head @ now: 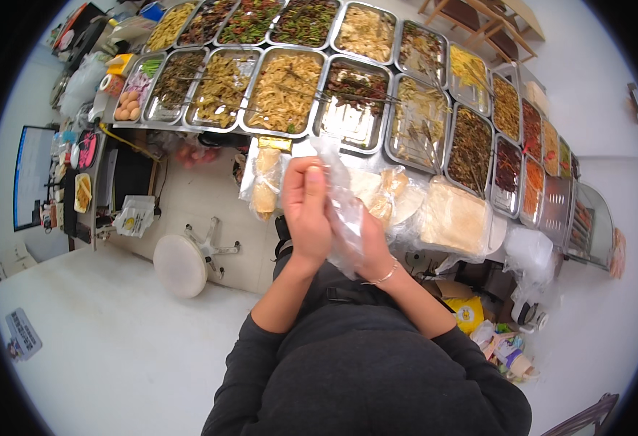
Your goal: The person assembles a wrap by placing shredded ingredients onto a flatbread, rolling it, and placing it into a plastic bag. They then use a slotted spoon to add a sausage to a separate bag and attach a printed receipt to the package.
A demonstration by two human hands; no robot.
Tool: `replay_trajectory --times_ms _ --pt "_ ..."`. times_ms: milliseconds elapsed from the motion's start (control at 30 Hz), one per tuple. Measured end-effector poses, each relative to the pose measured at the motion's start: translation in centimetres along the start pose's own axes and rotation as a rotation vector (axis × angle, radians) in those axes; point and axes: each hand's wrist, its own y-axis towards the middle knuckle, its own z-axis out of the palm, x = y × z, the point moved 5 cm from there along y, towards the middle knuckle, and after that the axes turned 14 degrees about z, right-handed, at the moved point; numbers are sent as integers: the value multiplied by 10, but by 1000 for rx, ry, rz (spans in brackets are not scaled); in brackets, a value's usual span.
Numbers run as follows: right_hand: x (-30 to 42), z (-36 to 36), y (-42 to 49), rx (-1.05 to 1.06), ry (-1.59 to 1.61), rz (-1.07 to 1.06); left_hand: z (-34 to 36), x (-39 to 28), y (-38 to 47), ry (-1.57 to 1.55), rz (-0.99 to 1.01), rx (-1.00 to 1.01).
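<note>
A clear plastic bag [345, 223] hangs between my two hands in front of my body. My left hand [307, 210] pinches its upper part between thumb and fingers. Against the bag's lower right side is my right hand [372, 240], partly hidden by the plastic, with a bracelet on the wrist. Just left of my hands, on the counter's near edge, lies a wrapped roll [267, 177] in clear plastic. To the right are another bagged roll [390, 191] and a stack of thin flatbread sheets [454, 217] in plastic. What the bag holds cannot be told.
Steel trays of shredded and chopped food, several with tongs, fill the counter; one nearby holds noodle-like strips [286, 90]. Eggs [128, 105] sit at the left. A round stool [181, 266] stands on the floor at left, and plastic bags [529, 253] hang at the counter's right end.
</note>
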Motion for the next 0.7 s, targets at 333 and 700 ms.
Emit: replay_trajectory --times_ms 333,700 --pt "-67 10 15 -27 58 33 -34 106 -22 33 -269 -205" --pt "-136 -70 21 -337 -157 330 -32 180 -53 425 -512 179"
